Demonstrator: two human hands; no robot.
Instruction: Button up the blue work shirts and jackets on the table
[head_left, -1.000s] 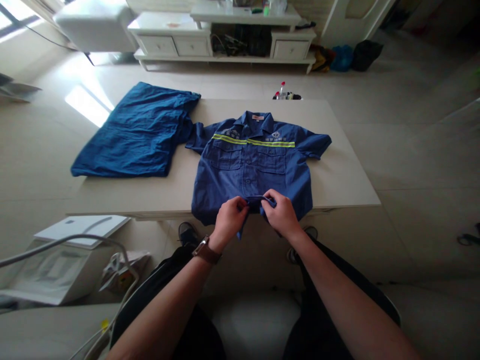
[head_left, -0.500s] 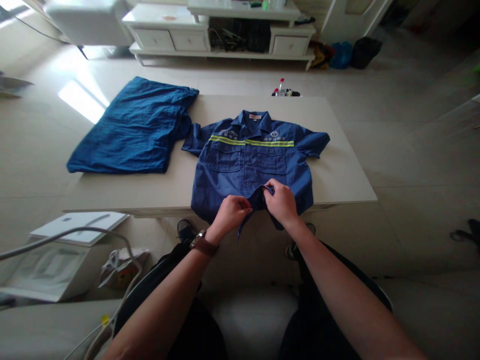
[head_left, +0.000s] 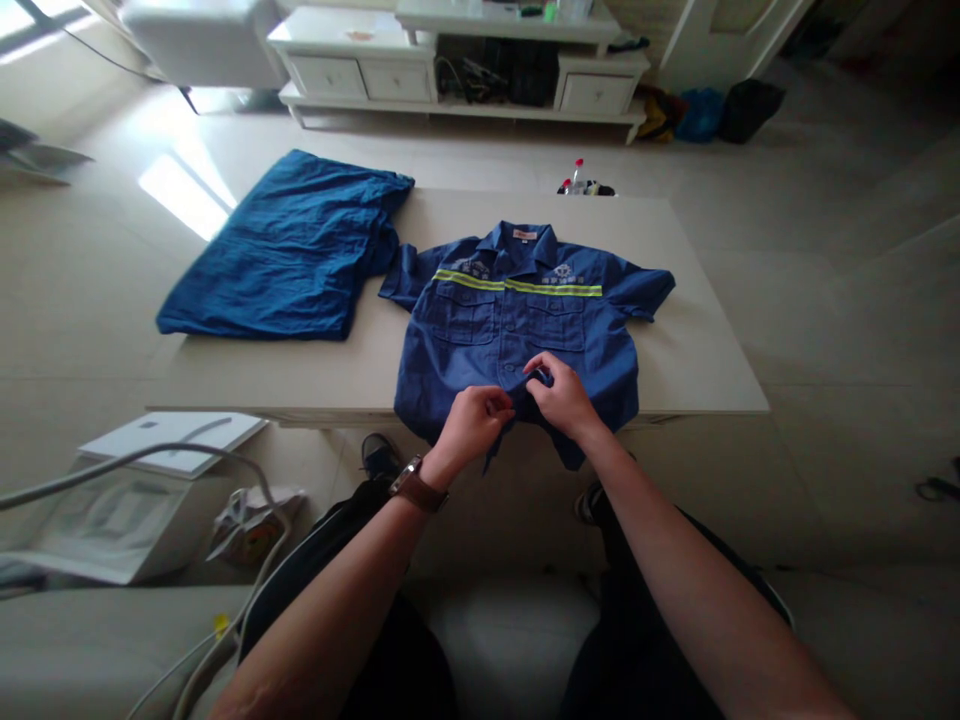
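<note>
A dark blue short-sleeved work shirt (head_left: pixel 465 370) lies face up, its collar at the far end and its lower hem hanging over the near edge of the table. Yellow reflective tape crosses the chest above two flap pockets, and the upper front is closed. At the lower front opening, my left hand (head_left: pixel 474 425), with a watch on the wrist, has curled fingers closed on the shirt's edge. Just right of it, my right hand (head_left: pixel 562 397) pinches the cloth beside the button line between thumb and fingers. The fingertips partly hide the cloth.
Folded blue cloth (head_left: pixel 285 255) lies on the left of the white table (head_left: pixel 697 350), by the shirt's sleeve. Bottles with red caps (head_left: pixel 578 175) show beyond the far edge. A white box (head_left: pixel 112 525) and a grey hose (head_left: pixel 142 458) are at lower left.
The lifted front edge of the shirt has come down lower between my hands. My fingers have shifted slightly on the cloth. The whole view has moved a little.
</note>
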